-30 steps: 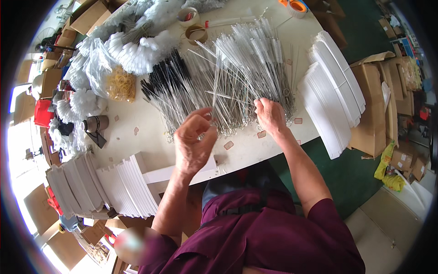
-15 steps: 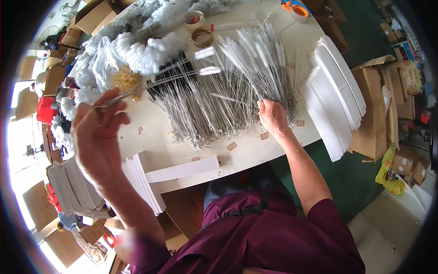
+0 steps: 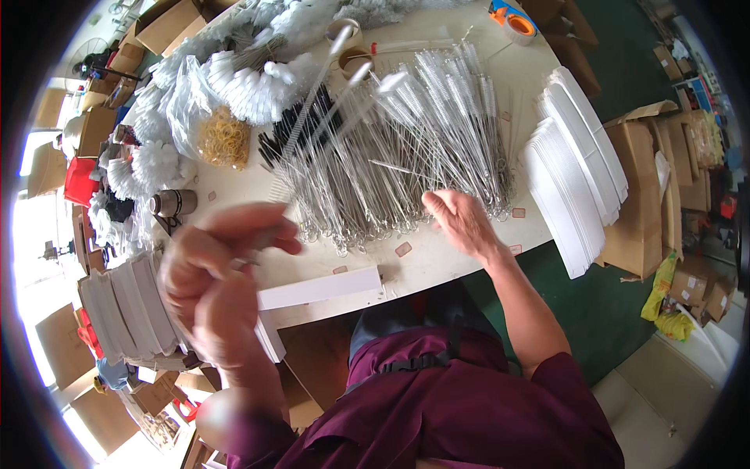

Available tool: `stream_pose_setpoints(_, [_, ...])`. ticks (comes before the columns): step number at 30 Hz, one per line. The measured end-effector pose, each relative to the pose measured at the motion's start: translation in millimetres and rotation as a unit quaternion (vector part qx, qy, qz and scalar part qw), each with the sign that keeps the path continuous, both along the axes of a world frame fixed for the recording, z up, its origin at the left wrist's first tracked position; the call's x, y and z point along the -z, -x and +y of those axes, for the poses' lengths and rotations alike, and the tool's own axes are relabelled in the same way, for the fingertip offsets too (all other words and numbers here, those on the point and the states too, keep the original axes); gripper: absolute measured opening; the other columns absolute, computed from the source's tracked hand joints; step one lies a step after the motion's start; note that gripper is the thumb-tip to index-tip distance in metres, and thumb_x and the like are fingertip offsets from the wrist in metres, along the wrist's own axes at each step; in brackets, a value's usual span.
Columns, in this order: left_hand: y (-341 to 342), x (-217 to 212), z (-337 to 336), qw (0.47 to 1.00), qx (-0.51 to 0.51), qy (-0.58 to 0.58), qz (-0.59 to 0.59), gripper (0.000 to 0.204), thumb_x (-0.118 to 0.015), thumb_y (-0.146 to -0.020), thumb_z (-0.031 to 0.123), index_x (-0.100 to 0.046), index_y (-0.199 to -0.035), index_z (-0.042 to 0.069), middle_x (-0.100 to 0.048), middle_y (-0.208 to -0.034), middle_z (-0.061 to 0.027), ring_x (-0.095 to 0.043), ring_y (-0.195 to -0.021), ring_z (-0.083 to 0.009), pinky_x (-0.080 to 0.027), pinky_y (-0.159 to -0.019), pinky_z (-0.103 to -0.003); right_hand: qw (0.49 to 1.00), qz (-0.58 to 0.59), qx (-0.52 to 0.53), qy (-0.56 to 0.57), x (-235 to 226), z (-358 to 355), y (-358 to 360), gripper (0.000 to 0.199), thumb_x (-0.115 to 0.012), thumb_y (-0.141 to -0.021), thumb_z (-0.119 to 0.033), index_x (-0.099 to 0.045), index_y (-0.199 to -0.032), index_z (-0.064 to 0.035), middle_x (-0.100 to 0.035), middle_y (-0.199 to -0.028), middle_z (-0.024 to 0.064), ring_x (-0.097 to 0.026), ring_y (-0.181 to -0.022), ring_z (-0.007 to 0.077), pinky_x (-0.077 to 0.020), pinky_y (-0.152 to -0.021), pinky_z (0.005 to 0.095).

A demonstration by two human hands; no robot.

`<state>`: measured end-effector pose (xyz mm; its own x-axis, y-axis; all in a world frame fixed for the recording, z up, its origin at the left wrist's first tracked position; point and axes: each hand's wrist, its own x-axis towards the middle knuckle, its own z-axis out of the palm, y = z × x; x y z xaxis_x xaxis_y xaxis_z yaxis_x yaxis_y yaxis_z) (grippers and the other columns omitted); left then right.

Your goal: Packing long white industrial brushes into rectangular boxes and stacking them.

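Observation:
A large pile of thin wire brushes [image 3: 406, 156] with white bristles lies fanned across the white table [image 3: 461, 262]. My left hand [image 3: 219, 273] is raised close to the camera and blurred. It is closed on a few long wire brushes [image 3: 328, 102], whose white tips slant up toward the far side. My right hand [image 3: 461, 223] rests at the pile's near edge with the fingers touching the wire loops. I cannot see it gripping anything.
Stacks of flat white cards stand at the right [image 3: 578, 172] and lower left [image 3: 125, 305]. A long white box [image 3: 320, 288] lies at the table's near edge. A bag of rubber bands [image 3: 223, 137], fluffy white brushes [image 3: 258, 78], a tape roll [image 3: 512, 19] and cardboard boxes [image 3: 648, 195] surround the pile.
My left hand lifted a few brushes off the pile, swung out to the left, and now sits lower and nearer my body. My right hand stays on the pile.

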<state>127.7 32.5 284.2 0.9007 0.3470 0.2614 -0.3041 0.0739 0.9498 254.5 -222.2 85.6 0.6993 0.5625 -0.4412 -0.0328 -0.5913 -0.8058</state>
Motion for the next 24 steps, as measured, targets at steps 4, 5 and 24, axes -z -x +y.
stream_pose_setpoints(4, [1,35,-38,0.994,0.101,0.009,0.045,0.012,-0.053,-0.082,-0.010,-0.049,-0.079,0.001,-0.067,-0.117,-0.0326,-0.073,-0.097,-0.0326,-0.059,-0.087,-0.042,0.860,0.327,0.120,-0.373,-34,28,34,0.082,-0.035,-0.102,-0.069,-0.055,-0.132,0.0044,-0.069,-0.114,0.0221,-0.070,-0.097,0.0284,-0.0558,-0.085,0.0412])
stream_pose_setpoints(5, [2,43,-46,0.991,0.126,0.008,0.048,0.013,-0.056,-0.082,-0.009,-0.049,-0.080,0.001,-0.067,-0.118,-0.0319,-0.073,-0.098,-0.0322,-0.059,-0.087,-0.041,0.787,0.375,0.148,-0.466,-42,33,36,0.083,-0.033,-0.103,-0.068,-0.051,-0.140,0.0033,-0.068,-0.121,0.0230,-0.068,-0.103,0.0308,-0.0545,-0.091,0.0425])
stream_pose_setpoints(24, [72,172,-100,0.933,0.095,-0.211,0.277,0.007,-0.071,-0.085,0.000,-0.064,-0.083,0.000,-0.074,-0.092,-0.0128,-0.073,-0.087,-0.0217,-0.057,-0.081,-0.034,0.709,0.335,0.437,-0.441,-5,18,46,0.042,-0.041,-0.112,-0.039,-0.057,-0.125,-0.0023,-0.050,-0.071,-0.0016,-0.045,-0.058,0.0107,-0.0396,-0.052,0.0274])
